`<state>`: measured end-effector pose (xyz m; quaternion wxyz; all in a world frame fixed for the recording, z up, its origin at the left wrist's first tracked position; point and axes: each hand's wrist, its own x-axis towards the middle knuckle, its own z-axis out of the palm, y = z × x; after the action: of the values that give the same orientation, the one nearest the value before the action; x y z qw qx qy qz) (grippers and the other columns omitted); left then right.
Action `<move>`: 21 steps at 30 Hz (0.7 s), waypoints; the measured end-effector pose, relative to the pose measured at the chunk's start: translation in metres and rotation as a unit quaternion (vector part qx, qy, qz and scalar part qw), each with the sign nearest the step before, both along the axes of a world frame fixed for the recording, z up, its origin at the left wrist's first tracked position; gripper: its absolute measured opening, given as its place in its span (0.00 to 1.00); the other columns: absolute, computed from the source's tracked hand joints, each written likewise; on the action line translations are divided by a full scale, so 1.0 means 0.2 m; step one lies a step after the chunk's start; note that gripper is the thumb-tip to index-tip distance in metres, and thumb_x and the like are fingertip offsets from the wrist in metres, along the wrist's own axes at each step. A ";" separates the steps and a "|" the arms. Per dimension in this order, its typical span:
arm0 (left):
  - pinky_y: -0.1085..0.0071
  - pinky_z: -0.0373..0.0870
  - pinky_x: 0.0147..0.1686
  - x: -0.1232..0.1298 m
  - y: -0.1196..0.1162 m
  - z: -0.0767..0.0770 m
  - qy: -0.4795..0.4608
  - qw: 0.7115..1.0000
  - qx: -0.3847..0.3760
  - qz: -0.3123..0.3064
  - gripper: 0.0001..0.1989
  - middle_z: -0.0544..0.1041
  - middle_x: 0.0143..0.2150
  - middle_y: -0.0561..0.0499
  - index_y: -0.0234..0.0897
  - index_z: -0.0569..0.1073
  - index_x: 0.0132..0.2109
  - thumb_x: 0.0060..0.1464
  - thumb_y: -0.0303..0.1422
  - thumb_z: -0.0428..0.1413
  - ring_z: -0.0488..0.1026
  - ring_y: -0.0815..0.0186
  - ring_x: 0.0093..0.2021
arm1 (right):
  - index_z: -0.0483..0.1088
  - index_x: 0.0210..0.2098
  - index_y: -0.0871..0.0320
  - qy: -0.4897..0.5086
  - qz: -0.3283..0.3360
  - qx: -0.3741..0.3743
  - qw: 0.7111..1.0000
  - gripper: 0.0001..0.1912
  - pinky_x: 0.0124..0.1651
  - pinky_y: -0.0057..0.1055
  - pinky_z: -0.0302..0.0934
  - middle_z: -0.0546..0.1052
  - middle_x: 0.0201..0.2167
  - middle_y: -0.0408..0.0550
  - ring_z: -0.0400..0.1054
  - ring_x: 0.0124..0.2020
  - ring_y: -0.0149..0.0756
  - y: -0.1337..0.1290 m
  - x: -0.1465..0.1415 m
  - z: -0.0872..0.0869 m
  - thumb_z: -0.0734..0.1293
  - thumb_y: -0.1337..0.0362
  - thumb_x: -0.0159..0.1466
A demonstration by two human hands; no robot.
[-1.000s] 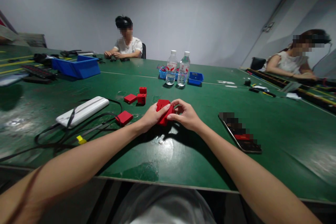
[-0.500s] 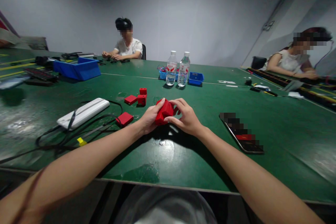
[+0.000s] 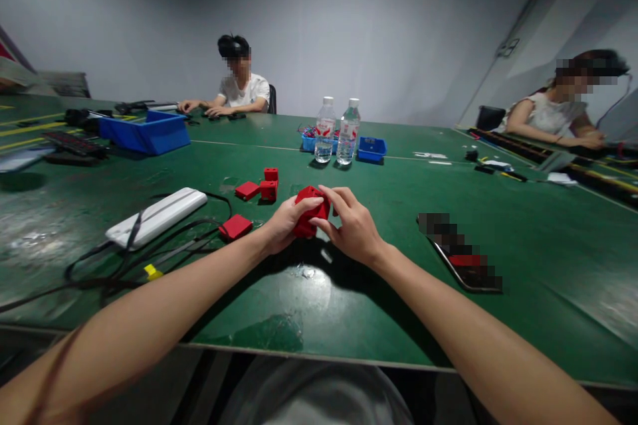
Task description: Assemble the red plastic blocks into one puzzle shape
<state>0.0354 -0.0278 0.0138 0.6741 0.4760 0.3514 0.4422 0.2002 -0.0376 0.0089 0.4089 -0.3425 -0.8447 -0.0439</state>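
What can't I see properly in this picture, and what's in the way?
In the head camera's view:
Red block: partly covered by the left hand and right hand.
Phone: blurry squares hide much of its screen.
Blue box: its front wall hides the bottom inside.
Bottles: the small writing is too tiny to read.

No text legible: lettering on labels (image 3: 325, 128) of two clear bottles (image 3: 344, 154) too small, phone screen (image 3: 462, 257) pixelated.
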 end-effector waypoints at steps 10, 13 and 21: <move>0.79 0.57 0.16 -0.03 0.03 0.01 -0.037 0.998 -0.047 0.036 0.16 0.66 0.22 0.58 0.35 0.69 0.34 0.46 0.43 0.61 0.60 0.77 0.17 | 0.61 0.58 0.55 0.070 -0.032 0.025 0.997 0.24 0.46 0.40 0.68 0.68 0.48 0.57 0.68 0.46 0.44 -0.01 0.02 0.05 0.64 0.56 0.64; 0.79 0.58 0.17 -0.03 0.03 0.02 -0.060 0.997 -0.050 0.023 0.15 0.67 0.23 0.58 0.36 0.69 0.35 0.46 0.42 0.61 0.61 0.77 0.17 | 0.62 0.57 0.56 0.070 -0.032 0.011 0.997 0.23 0.46 0.40 0.68 0.68 0.48 0.57 0.69 0.45 0.44 0.01 0.03 0.05 0.64 0.56 0.64; 0.78 0.63 0.22 0.00 0.00 0.00 -0.062 0.997 -0.054 0.000 0.14 0.73 0.28 0.55 0.35 0.73 0.38 0.49 0.41 0.60 0.67 0.74 0.23 | 0.61 0.57 0.54 0.044 0.028 0.001 0.999 0.22 0.45 0.37 0.69 0.68 0.47 0.54 0.68 0.44 0.40 0.01 0.03 0.02 0.64 0.58 0.65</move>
<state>0.0356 -0.0276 0.0131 0.7195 0.4104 0.3320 0.4513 0.2067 -0.0359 0.0127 0.4471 -0.3199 -0.8351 -0.0180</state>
